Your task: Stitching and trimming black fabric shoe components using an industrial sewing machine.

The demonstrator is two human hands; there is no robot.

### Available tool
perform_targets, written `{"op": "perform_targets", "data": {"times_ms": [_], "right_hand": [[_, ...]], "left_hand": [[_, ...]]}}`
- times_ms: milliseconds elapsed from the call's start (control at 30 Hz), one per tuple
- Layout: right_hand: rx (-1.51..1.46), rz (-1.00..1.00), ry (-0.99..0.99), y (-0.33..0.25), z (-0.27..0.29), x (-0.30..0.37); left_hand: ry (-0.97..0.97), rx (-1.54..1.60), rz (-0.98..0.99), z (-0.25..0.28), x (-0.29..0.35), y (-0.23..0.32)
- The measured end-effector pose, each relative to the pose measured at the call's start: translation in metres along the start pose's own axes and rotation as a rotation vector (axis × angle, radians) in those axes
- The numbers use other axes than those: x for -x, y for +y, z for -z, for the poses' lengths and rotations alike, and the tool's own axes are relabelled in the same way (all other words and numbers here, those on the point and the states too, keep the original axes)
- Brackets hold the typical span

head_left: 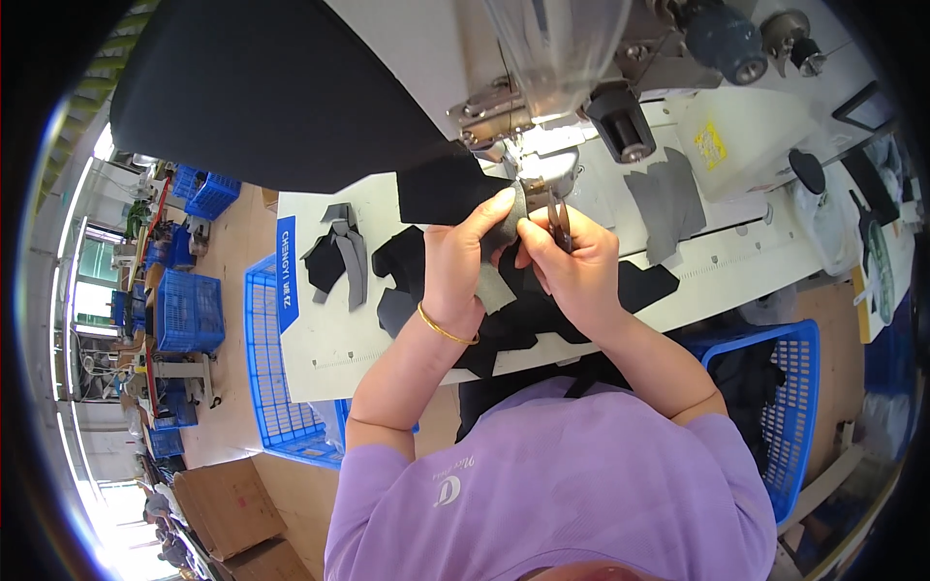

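Note:
Just in front of the sewing machine's needle area [528, 145], both my hands are close together over the white table. My left hand [460, 252] is closed, pinching a small dark grey fabric piece [511, 221] between thumb and fingers. My right hand [581, 266] is closed around a pair of small dark thread snips [559, 221], blades pointing away from me. Its thumb and fingertip also meet the edge of the grey piece. Black and grey cut fabric pieces [513, 329] lie beneath my hands, partly hidden by them.
A large black panel [281, 97] covers the upper left. Loose grey and black scraps [339, 254] lie left on the table, grey pieces [668, 203] right. Blue baskets flank me, one left [266, 334], one right [794, 416]. Cardboard boxes [228, 508] stand lower left.

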State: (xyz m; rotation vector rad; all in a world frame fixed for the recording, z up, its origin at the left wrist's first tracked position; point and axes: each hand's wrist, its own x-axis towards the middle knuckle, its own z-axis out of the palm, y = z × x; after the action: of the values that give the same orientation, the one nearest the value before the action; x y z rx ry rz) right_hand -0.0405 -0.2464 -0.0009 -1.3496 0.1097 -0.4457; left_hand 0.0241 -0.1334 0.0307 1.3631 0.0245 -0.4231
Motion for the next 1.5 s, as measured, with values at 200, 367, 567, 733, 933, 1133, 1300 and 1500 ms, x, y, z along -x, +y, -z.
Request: {"op": "perform_targets", "data": {"times_ms": [200,367,567,733,933,1133,1300,1500], "right_hand": [[-0.183,-0.068,-0.019,0.000,0.000,-0.016],[-0.243,-0.038,-0.025,0.000,0.004,-0.020],[-0.265,-0.066,-0.028,-0.001,0.003,-0.020],[-0.240,-0.038,-0.023,0.001,0.002,-0.021],[-0.247,-0.031,-0.023,0.000,0.003,-0.021],[-0.226,-0.015,-0.024,0.004,0.002,-0.022],[-0.156,0.017,-0.017,0.003,0.001,-0.024],[-0.158,0.009,-0.012,0.000,0.001,-0.018]], "left_hand": [[0.005,-0.029,-0.014,-0.004,-0.016,0.011],[-0.034,0.037,-0.013,-0.009,-0.022,0.011],[-0.009,0.041,-0.027,-0.009,-0.020,0.012],[-0.037,0.072,-0.023,-0.008,-0.020,0.012],[-0.019,0.048,-0.033,-0.012,-0.017,0.014],[-0.029,0.103,-0.037,-0.012,-0.018,0.011],[-0.019,0.099,-0.083,-0.012,-0.020,0.011],[-0.052,0.020,-0.075,-0.002,-0.021,0.007]]}}
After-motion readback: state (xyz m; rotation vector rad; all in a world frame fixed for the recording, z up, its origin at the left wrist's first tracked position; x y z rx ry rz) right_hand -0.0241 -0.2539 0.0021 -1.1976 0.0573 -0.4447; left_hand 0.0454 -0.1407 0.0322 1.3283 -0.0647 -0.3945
